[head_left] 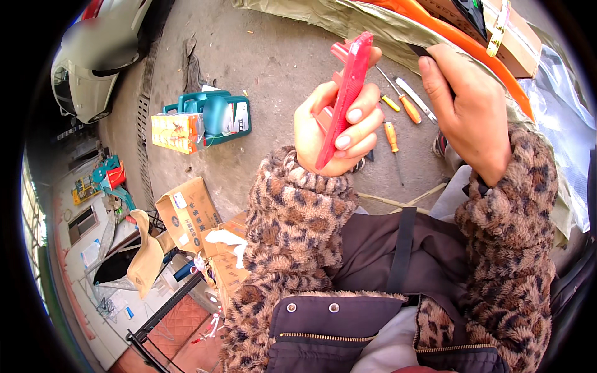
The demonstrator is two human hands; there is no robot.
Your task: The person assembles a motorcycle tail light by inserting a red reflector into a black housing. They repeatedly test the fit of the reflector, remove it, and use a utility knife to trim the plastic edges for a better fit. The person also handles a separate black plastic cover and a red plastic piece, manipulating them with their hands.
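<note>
My left hand (pixel 336 124) is closed around a long, narrow red plastic part (pixel 349 93), which looks like a vehicle light lens or reflector with ribs on one face. It is held up and tilted, with short red prongs on its left side. To the right, my right hand (pixel 466 105) pinches a small dark flat piece (pixel 418 50) between thumb and fingers; its kind is unclear. The two hands are apart. On the ground between them lie an orange-handled screwdriver (pixel 410 110), another screwdriver (pixel 390 135), a yellow-handled tool (pixel 390 103) and a slim pale tool (pixel 416 99).
Teal jugs (pixel 239 118) and an orange box (pixel 177 132) stand on the concrete floor at left. Opened cardboard boxes (pixel 186 211) lie nearer me. Orange material (pixel 448 34) and a carton (pixel 522 50) are at far right. A white car (pixel 93 74) is at far left.
</note>
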